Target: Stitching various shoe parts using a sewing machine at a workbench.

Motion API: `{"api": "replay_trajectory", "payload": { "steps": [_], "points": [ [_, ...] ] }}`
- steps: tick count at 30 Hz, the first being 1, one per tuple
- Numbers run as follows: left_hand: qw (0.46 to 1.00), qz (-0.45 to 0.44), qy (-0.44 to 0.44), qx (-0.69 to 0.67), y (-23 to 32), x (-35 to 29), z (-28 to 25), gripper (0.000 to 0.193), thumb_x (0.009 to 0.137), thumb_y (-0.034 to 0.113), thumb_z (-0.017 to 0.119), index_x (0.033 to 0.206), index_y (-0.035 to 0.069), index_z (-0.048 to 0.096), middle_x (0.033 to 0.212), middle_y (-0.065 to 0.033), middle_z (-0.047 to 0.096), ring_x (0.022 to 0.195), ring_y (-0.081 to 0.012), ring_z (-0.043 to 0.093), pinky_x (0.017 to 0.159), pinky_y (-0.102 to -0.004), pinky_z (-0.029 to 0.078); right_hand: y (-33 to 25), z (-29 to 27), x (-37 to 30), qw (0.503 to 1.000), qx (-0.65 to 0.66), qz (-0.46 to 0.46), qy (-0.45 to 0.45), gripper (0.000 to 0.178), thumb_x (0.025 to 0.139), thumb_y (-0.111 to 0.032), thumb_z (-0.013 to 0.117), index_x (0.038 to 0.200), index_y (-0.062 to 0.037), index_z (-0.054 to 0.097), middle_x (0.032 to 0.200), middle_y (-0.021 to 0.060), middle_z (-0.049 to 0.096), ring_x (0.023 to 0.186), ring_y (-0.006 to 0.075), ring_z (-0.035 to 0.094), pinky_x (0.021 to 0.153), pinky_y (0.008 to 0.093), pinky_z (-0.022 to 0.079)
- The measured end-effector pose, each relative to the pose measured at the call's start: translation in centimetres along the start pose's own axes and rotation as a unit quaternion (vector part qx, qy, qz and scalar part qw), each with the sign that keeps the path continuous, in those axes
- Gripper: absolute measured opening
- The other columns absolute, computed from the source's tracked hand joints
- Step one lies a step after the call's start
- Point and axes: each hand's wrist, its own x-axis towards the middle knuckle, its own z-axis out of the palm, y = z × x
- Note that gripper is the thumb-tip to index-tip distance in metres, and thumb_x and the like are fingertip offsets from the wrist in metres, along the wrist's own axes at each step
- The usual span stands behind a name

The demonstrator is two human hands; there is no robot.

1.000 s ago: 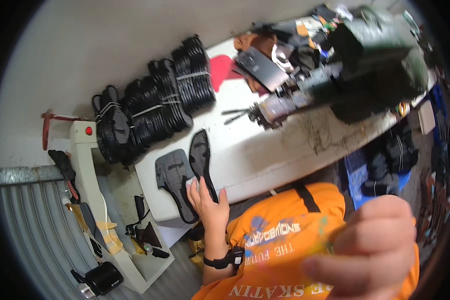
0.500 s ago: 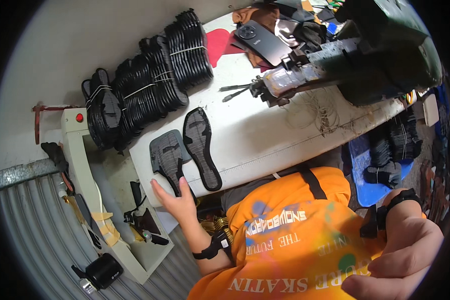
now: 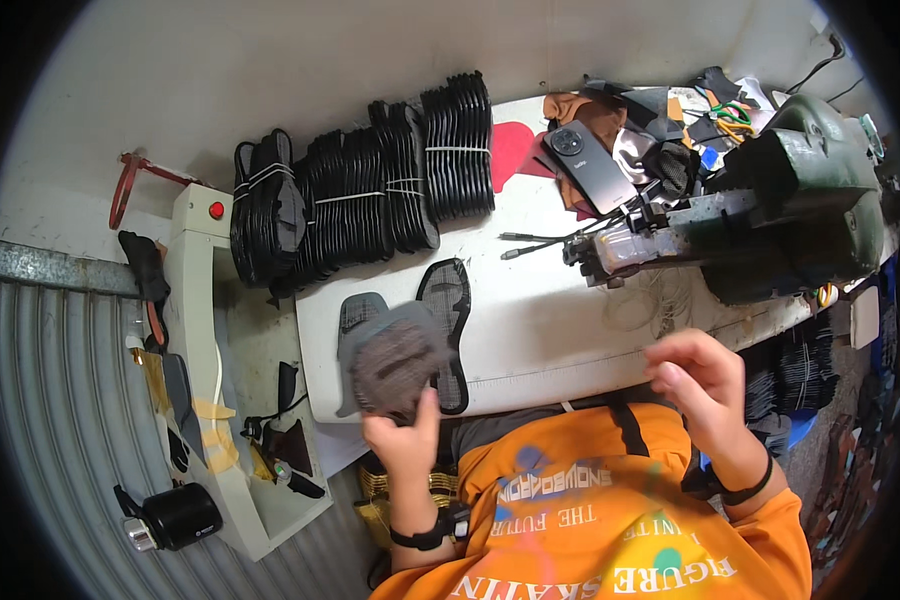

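My left hand (image 3: 404, 440) grips a grey, rounded fabric shoe piece (image 3: 398, 360) by its near edge, thumb on top; motion blurs it. Beneath it on the white table lies another grey piece (image 3: 361, 303), mostly covered. Just to the right, a flat sole-shaped piece with a black border (image 3: 448, 290) rests on the table, partly hidden by the held piece. My right hand (image 3: 705, 385) is raised over the table's front edge with loosely bent fingers, thumb apart from them, and nothing visible in it. It is nearest to the sewing machine arm (image 3: 660, 235).
Banded stacks of black-edged sole-shaped pieces (image 3: 345, 195) line the wall. A phone (image 3: 588, 165) lies among fabric scraps at the back. Loose thread (image 3: 660, 300) lies below the machine. At left stand a pale frame with a red button (image 3: 200, 215) and a black cup (image 3: 180, 515).
The view has shifted, showing the table lower and further right. My left hand, empty before, now holds the grey shoe piece. My right hand has moved from the lower right corner up to the table's edge.
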Motion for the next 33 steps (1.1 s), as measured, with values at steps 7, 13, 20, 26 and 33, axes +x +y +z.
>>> {"api": "replay_trajectory", "payload": {
  "steps": [7, 13, 20, 26, 33],
  "points": [
    [0.931, 0.023, -0.338, -0.138, 8.6, -2.1, 2.1, 0.046, 0.076, 0.01, 0.087, 0.114, -0.003, 0.065, 0.101, -0.0141, 0.075, 0.083, -0.0185, 0.072, 0.079, -0.0325, 0.056, 0.0, 2.4, 2.9, 0.961, 0.252, 0.02, -0.113, 0.049, 0.094, -0.022, 0.067, 0.135, 0.0019, 0.056, 0.122, 0.009, 0.066, 0.108, 0.0117, 0.061, 0.089, 0.0245, 0.049],
    [0.763, -0.2, -0.534, -0.305, 11.0, -2.1, 3.0, 0.062, 0.091, -0.002, 0.072, 0.143, -0.004, 0.04, 0.108, -0.0072, 0.068, 0.083, -0.0114, 0.068, 0.076, -0.0273, 0.057, 0.2, 2.2, 2.3, 0.964, 0.258, 0.064, -0.009, 0.031, 0.094, -0.01, 0.069, 0.121, 0.0041, 0.066, 0.11, 0.0086, 0.072, 0.098, 0.0111, 0.066, 0.09, 0.0266, 0.051],
    [0.667, -0.24, -0.558, -0.431, 9.7, -1.7, 3.1, 0.069, 0.093, 0.017, 0.073, 0.147, -0.005, 0.034, 0.121, -0.0225, 0.065, 0.101, -0.0206, 0.068, 0.091, -0.0345, 0.055, 1.5, 0.8, 1.0, 0.958, 0.286, 0.007, 0.007, 0.028, 0.096, -0.01, 0.066, 0.119, 0.0053, 0.066, 0.116, 0.0125, 0.071, 0.104, 0.0163, 0.066, 0.096, 0.0329, 0.051],
    [0.399, -0.302, -0.446, -0.742, 5.3, -2.4, 4.5, 0.074, 0.101, 0.055, 0.048, 0.147, -0.003, 0.045, 0.141, -0.0362, 0.05, 0.109, -0.0426, 0.064, 0.093, -0.048, 0.051, 1.5, 1.9, 0.5, 0.939, 0.336, -0.067, 0.006, 0.039, 0.094, -0.011, 0.069, 0.128, 0.0057, 0.059, 0.118, 0.0131, 0.07, 0.1, 0.0178, 0.067, 0.091, 0.0339, 0.054],
    [0.621, -0.214, -0.332, -0.677, 8.6, -4.3, 6.3, 0.087, 0.081, 0.041, 0.08, 0.149, -0.001, 0.044, 0.145, -0.0174, 0.056, 0.136, -0.0355, 0.05, 0.117, -0.0517, 0.034, 2.6, 2.9, -1.1, 0.971, 0.205, 0.021, -0.121, 0.04, 0.091, -0.005, 0.072, 0.128, 0.0034, 0.058, 0.108, 0.009, 0.069, 0.09, 0.0144, 0.067, 0.076, 0.0298, 0.058]
  ]
}}
